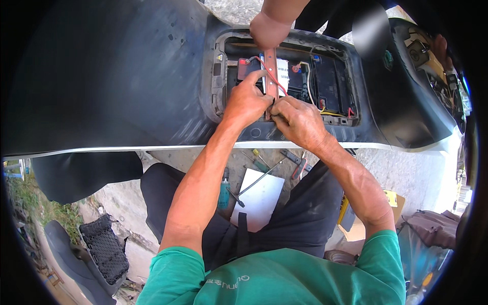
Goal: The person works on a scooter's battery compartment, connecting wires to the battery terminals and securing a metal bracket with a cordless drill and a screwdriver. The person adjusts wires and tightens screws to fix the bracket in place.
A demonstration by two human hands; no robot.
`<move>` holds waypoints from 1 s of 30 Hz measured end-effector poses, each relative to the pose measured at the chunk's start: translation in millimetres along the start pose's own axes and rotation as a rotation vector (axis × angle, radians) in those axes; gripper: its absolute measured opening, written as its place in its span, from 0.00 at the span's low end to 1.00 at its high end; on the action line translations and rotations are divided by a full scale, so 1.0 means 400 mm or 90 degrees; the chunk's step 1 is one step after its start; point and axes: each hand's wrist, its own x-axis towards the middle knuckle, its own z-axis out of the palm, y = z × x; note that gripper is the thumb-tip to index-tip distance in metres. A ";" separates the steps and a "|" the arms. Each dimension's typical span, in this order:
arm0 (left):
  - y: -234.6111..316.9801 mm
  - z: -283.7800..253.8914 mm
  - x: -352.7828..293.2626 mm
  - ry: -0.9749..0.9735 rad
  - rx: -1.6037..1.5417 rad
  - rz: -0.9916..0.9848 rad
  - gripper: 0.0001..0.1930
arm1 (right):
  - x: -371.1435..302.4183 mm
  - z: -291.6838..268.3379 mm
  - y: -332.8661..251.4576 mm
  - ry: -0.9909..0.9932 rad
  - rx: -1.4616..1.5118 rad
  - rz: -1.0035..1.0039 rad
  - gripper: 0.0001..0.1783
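A reddish-brown metal bar (pixel 271 68) lies across the batteries in the open compartment of a black vehicle floor. My left hand (pixel 247 103) is closed on the bar's near part, its fingers along the left edge. At the bar's near end my right hand (pixel 301 120) has its fingers pinched together; what they hold is hidden. A red cable (pixel 274 77) crosses the bar. Under and beside it sit a battery with a red terminal (pixel 244 62) and a white label (pixel 282 76). Another person's hand (pixel 269 33) is at the bar's far end.
Another black battery (pixel 330 84) fills the compartment's right side, with yellow and white wires near it. On the ground between my legs are a white sheet (pixel 262 193), a T-handled tool (pixel 260 179), a screwdriver (pixel 260 160) and pliers (pixel 300 168). A cardboard box (pixel 396 203) stands at right.
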 end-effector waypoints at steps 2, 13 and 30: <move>0.001 -0.004 -0.002 0.001 0.006 0.000 0.32 | 0.009 -0.006 0.000 -0.028 -0.021 -0.026 0.11; -0.003 -0.001 0.001 0.000 0.008 0.006 0.35 | 0.016 -0.032 0.022 -0.085 0.054 -0.044 0.05; -0.005 -0.002 0.001 0.005 -0.026 -0.002 0.27 | 0.104 -0.073 0.002 -0.298 -0.011 -0.051 0.04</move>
